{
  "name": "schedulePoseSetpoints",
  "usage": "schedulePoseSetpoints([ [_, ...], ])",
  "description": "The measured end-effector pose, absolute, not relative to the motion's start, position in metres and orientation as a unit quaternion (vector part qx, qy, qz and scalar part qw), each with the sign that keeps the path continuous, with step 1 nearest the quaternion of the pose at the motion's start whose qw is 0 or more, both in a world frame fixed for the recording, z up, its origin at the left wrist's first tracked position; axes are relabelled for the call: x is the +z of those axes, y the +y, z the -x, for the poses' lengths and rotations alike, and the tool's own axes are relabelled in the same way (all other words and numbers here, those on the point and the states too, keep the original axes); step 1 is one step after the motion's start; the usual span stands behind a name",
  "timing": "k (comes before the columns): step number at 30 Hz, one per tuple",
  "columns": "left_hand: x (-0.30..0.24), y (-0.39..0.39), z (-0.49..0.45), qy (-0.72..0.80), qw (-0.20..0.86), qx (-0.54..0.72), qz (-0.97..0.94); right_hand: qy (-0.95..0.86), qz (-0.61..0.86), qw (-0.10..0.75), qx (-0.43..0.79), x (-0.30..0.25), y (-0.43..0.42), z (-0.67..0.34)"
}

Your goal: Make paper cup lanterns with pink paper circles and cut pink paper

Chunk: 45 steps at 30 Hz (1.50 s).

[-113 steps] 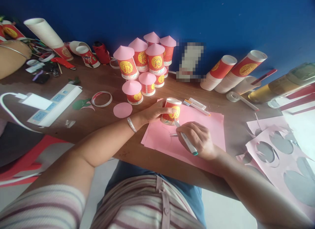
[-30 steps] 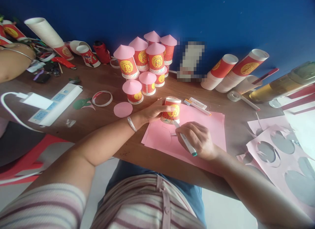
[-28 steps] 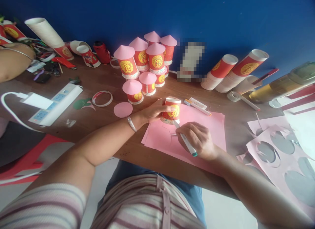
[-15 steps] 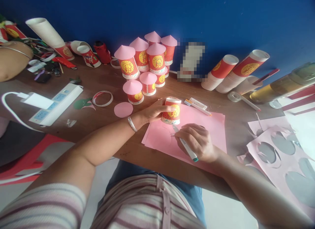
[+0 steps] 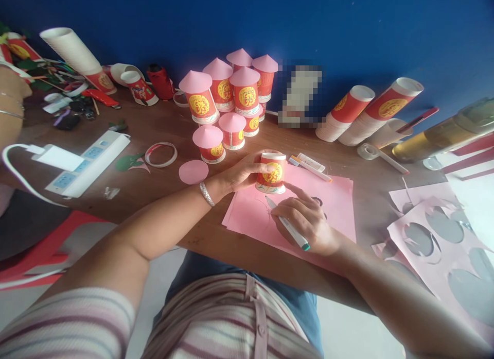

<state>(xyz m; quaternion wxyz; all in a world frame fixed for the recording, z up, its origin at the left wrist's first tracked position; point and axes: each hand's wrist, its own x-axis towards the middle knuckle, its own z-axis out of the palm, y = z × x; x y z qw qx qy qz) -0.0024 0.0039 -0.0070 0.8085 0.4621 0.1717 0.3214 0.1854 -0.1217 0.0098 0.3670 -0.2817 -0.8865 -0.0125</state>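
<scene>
My left hand (image 5: 247, 171) grips a red paper cup (image 5: 273, 174) with a yellow emblem from its left side, the thumb across its front. The cup is held over a sheet of pink paper (image 5: 247, 215). In my right hand (image 5: 309, 220) is a marker (image 5: 290, 230) with a green end, its tip pointing up and left, just below the cup and apart from it. The right index finger stretches out toward the cup's lower right edge. Faint drawn lines show on the paper beside the marker tip.
Several cups with pink cone roofs (image 5: 246, 93) stand at the back. Stacked paper cups (image 5: 389, 109) lean at the right. A power strip (image 5: 88, 163), a tape ring (image 5: 161, 154) and a pink disc (image 5: 193, 172) lie left; cut paper (image 5: 436, 230) lies right. Another person's arm (image 5: 10, 104) shows far left.
The cup has shifted slightly right and up in my left hand. The marker tip has drawn back from the cup, and my right index finger has extended. The other person's arm has moved left.
</scene>
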Motion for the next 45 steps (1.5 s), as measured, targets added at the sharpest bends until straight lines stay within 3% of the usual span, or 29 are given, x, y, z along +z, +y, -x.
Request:
schedulePoseSetpoints([
  [8, -0.011, 0.002, 0.002, 0.193, 0.792, 0.306, -0.492, -0.896, 0.246, 0.369, 0.000, 0.008, -0.122, -0.180],
  [17, -0.006, 0.001, 0.000, 0.187, 0.788, 0.319, -0.492, -0.875, 0.277, 0.386, -0.097, 0.010, -0.120, -0.191],
  [45, -0.007, 0.002, 0.001, 0.196, 0.776, 0.304, -0.517, -0.880, 0.294, 0.363, -0.084, 0.010, -0.117, -0.191],
])
